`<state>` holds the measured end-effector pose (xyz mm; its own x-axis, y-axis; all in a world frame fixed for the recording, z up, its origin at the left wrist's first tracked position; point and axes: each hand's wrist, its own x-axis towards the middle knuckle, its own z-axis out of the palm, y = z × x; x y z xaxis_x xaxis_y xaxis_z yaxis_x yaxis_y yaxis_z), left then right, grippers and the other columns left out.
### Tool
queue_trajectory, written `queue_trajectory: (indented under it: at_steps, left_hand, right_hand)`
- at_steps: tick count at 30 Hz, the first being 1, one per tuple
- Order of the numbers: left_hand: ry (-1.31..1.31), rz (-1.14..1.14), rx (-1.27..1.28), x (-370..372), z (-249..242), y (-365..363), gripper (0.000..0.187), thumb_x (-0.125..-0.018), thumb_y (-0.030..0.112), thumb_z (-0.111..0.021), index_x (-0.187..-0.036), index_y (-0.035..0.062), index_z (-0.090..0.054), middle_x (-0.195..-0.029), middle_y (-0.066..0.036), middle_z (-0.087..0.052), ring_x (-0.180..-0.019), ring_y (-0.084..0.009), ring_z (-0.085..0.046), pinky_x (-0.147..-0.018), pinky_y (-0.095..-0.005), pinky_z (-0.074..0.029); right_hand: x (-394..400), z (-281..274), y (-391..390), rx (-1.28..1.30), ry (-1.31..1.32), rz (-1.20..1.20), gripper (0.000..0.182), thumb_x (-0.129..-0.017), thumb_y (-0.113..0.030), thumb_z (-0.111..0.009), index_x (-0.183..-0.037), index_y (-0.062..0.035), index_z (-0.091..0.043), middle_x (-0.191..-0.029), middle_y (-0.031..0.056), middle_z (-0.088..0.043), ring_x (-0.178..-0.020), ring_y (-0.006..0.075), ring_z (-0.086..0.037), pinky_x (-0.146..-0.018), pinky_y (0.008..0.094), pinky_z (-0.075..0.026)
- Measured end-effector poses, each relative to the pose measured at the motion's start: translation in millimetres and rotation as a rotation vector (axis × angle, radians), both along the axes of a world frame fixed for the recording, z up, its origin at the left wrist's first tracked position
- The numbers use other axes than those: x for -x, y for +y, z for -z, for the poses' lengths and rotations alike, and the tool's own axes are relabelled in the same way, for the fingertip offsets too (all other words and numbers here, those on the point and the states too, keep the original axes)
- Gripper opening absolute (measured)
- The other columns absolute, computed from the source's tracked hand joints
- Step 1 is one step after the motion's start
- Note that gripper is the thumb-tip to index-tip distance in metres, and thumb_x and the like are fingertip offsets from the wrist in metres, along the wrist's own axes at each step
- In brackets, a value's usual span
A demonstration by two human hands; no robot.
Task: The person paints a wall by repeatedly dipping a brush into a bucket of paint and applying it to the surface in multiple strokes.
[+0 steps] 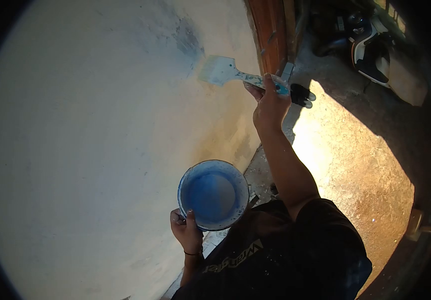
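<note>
Paintbrush (220,70) and blue bowl (192,176)

At upper centre, the right hand (271,102) is closed around the handle of the paintbrush, beside the wall (85,150). At lower centre, the left hand (189,234) is clamped on the bowl's edge.

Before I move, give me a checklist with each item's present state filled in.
1. Right hand has a closed grip on the brush: ok.
2. Left hand has a grip on the blue basin, thumb at its rim: ok.
3. Bristles touching the wall: cannot tell from this angle.
4. Bristles pointing away from the wooden frame: ok.
5. Wall evenly coloured: not ok; a dark patch and a tan patch show.
6. Basin contents sufficient: cannot tell; depth is unclear.
</note>
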<state>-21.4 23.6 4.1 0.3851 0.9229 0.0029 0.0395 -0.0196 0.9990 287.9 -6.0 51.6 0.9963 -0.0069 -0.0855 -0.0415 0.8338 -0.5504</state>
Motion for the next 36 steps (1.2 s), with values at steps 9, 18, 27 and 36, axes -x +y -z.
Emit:
queue_trajectory:
  at_steps: [9,18,27,36]
  left_hand:
    - [0.074,0.018,0.019,8,-1,4,0.007,-0.086,0.003,-0.05,-0.084,0.0013,-0.044,-0.071,-0.005,-0.054,-0.06,-0.0067,-0.047,-0.055,-0.0205,-0.039]
    - [0.067,0.007,0.042,13,4,3,0.008,-0.087,0.004,-0.051,-0.083,0.0013,-0.043,-0.068,-0.003,-0.051,-0.058,-0.0059,-0.044,-0.053,-0.0198,-0.037]
    - [0.052,0.033,0.013,16,10,10,0.008,-0.086,0.004,-0.051,-0.082,0.0014,-0.044,-0.068,-0.004,-0.053,-0.056,-0.006,-0.044,-0.052,-0.0199,-0.037]
    - [0.053,0.041,0.057,11,-2,0,0.007,-0.085,0.003,-0.05,-0.083,0.0015,-0.044,-0.07,-0.004,-0.053,-0.06,-0.0064,-0.046,-0.055,-0.0201,-0.038]
  right_hand:
    - [13,108,15,-0.186,0.151,-0.15,0.022,-0.086,-0.007,-0.054,-0.101,0.0068,-0.045,-0.096,0.0184,-0.055,-0.088,0.0317,-0.061,-0.078,0.0402,-0.056]
    - [18,12,26,0.196,-0.059,-0.015,0.021,-0.085,-0.007,-0.054,-0.099,0.0065,-0.045,-0.09,0.0151,-0.054,-0.075,0.0208,-0.062,-0.064,0.032,-0.06]
    - [1,69,27,-0.21,0.079,-0.071,0.024,-0.086,-0.004,-0.052,-0.102,0.01,-0.041,-0.097,0.0199,-0.052,-0.083,0.032,-0.062,-0.074,0.0384,-0.058]
    - [20,60,18,0.159,0.083,-0.042,0.024,-0.085,-0.006,-0.055,-0.102,0.0062,-0.044,-0.095,0.0165,-0.053,-0.078,0.0264,-0.063,-0.069,0.0332,-0.059]
